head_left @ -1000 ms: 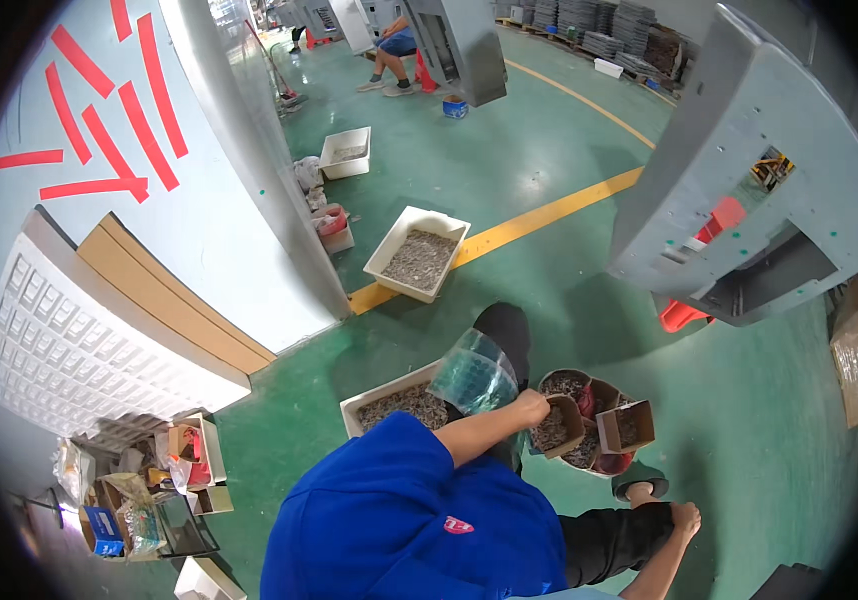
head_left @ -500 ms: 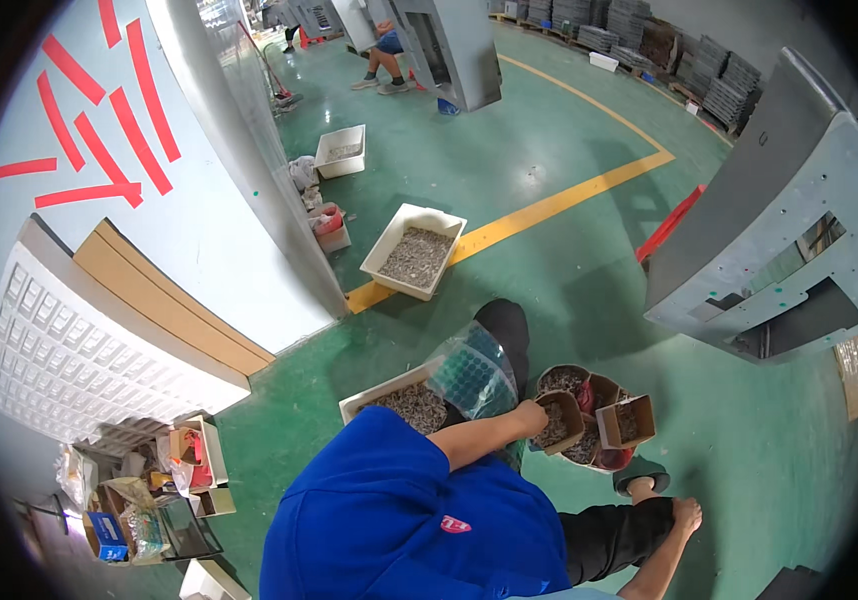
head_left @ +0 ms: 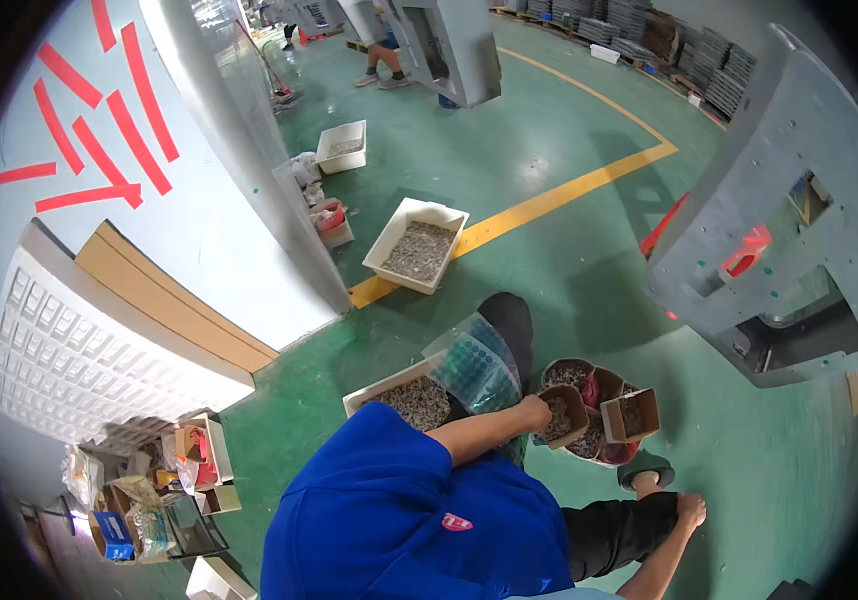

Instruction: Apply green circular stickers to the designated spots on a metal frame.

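Observation:
I sit with my knees apart. My left hand [head_left: 531, 413] is closed at the near-left rim of a small cardboard box [head_left: 571, 428] of tiny parts; its fingertips are partly hidden. That box leans among a cluster of round containers [head_left: 589, 374] of similar parts, beside another small carton [head_left: 630, 415]. Across my left thigh lies a clear plastic sheet [head_left: 477, 365] with rows of round green-tinted pockets. A white tub [head_left: 414, 403] of small parts stands left of it. My right hand [head_left: 690, 511] is wrapped over my right knee, away from the boxes.
A white bin [head_left: 416, 245] of small parts stands on the green floor ahead, another [head_left: 341, 147] farther back. A large grey metal housing [head_left: 779, 270] rises at right. White panels [head_left: 99, 340] lean at left above cluttered boxes [head_left: 159, 490]. Another person's legs [head_left: 381, 65] show far off.
The grey housing at right has turned, showing more of its cut-out face, with something red visible through an opening. Both my hands hold nearly the same places; the view has shifted slightly.

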A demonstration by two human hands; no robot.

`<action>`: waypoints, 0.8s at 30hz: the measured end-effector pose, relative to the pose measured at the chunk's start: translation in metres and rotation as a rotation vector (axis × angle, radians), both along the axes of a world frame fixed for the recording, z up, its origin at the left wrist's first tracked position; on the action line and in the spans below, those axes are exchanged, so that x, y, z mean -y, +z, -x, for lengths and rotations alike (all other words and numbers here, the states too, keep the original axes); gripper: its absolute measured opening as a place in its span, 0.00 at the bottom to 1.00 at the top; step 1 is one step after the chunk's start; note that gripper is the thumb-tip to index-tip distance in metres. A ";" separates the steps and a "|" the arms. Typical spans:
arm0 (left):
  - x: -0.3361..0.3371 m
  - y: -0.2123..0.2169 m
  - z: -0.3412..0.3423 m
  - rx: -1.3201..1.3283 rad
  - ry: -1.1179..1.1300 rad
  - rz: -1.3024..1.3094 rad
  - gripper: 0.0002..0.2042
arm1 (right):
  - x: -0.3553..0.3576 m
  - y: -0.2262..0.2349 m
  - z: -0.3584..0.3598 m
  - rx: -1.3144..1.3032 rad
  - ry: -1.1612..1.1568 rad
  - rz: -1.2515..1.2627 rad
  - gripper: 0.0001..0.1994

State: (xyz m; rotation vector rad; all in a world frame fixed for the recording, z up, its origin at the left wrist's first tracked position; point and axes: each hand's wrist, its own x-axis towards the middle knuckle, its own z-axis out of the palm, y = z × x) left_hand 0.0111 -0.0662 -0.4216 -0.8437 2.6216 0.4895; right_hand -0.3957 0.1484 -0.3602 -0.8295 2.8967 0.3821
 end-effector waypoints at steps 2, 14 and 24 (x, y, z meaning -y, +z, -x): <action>0.001 -0.002 -0.002 0.002 0.016 -0.001 0.10 | -0.001 0.000 -0.003 -0.013 0.020 0.016 0.22; 0.005 -0.019 -0.006 -0.106 0.004 -0.006 0.07 | -0.004 -0.008 0.000 -0.070 0.067 0.061 0.20; 0.005 -0.024 -0.005 -0.104 0.006 0.003 0.07 | -0.008 -0.005 -0.001 -0.069 0.065 0.057 0.18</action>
